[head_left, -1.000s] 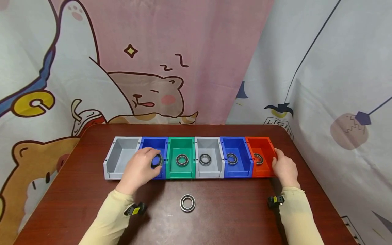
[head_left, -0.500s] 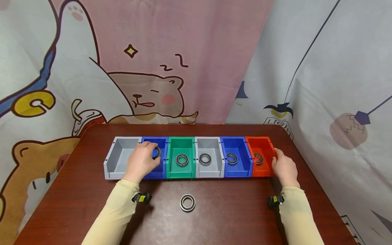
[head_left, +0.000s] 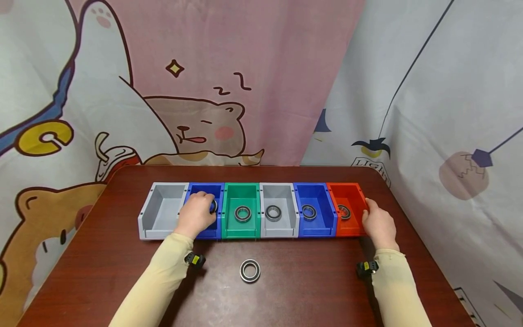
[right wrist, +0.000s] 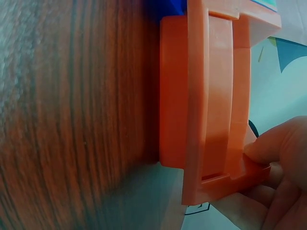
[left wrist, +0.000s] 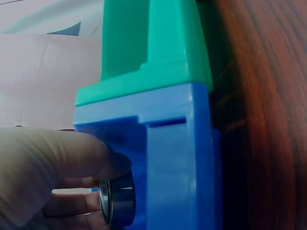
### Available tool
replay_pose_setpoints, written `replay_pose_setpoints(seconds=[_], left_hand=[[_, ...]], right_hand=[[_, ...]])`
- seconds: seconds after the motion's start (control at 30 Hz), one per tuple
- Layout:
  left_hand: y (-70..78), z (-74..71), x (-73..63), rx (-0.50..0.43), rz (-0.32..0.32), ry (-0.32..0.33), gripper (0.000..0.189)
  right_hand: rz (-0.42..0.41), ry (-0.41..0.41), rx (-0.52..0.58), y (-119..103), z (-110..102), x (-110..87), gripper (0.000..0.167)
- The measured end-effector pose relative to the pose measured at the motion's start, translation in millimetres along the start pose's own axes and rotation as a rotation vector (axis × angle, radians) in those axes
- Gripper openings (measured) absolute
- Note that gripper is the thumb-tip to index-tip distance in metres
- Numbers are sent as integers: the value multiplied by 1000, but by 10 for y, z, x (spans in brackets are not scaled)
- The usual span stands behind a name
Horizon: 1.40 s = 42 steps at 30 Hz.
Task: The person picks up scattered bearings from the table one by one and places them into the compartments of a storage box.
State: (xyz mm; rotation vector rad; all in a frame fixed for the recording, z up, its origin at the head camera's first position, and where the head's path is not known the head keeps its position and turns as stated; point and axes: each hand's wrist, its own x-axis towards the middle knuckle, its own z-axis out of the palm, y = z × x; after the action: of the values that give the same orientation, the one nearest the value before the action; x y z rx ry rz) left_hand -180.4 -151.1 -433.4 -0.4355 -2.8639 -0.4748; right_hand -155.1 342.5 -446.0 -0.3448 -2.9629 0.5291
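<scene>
My left hand (head_left: 195, 215) reaches over the left blue bin (head_left: 210, 233) and pinches a ball bearing (left wrist: 123, 201) between thumb and fingers. In the left wrist view the bearing stands on edge just inside that bin's front lip; in the head view my fingers hide much of it. My right hand (head_left: 380, 223) grips the right side wall of the red bin (right wrist: 218, 105), thumb inside and fingers outside. Another bearing (head_left: 344, 211) lies in the red bin. On the table in front of the row lies a loose bearing (head_left: 250, 280).
Six bins would be one row: a left grey bin (head_left: 153, 234), then blue, the green bin (head_left: 243, 193), another grey bin (head_left: 279, 234), a second blue bin (head_left: 316, 232) and red. Single bearings lie in the green, right grey and right blue bins. A printed curtain (head_left: 286, 91) hangs behind the brown table (head_left: 302, 281).
My left hand, holding the bearing, has moved forward and to the right over the left blue bin. My right hand stays on the red bin's wall.
</scene>
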Motion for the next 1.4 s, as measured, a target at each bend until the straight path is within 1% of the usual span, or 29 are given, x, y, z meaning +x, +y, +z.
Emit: replay_pose_setpoints(seconds=[0.1, 0.3, 0.4, 0.53, 0.63, 1.0, 1.1, 1.2, 1.33, 1.4], left_hand=[[-11, 38, 21, 22, 3, -10, 34], [-35, 128, 36, 55, -7, -55, 25], [-50, 181, 41, 66, 2, -67, 21], [-63, 238, 38, 71, -7, -90, 16], [-61, 251, 28, 70, -18, -106, 16], [-89, 305, 31, 74, -20, -102, 13], [-80, 298, 28, 78, -23, -92, 13], [-60, 245, 5, 65, -42, -67, 18], [-23, 106, -46, 33, -43, -9, 25], [-9, 30, -72, 21, -25, 20, 28]], right_hand=[[-1, 5, -2, 1, 5, 0, 48], [2, 7, -4, -7, 6, -5, 48], [3, 4, -5, -9, 1, -9, 48], [2, 2, 0, -7, -3, -13, 48], [6, -1, 3, -10, -4, -18, 48], [13, -4, -1, -5, 5, -12, 48], [11, -3, 0, -3, 3, -13, 48], [8, -8, 4, -2, 1, -15, 48], [6, -17, 9, -6, -2, -17, 49], [5, -11, 4, -4, -6, -16, 48]])
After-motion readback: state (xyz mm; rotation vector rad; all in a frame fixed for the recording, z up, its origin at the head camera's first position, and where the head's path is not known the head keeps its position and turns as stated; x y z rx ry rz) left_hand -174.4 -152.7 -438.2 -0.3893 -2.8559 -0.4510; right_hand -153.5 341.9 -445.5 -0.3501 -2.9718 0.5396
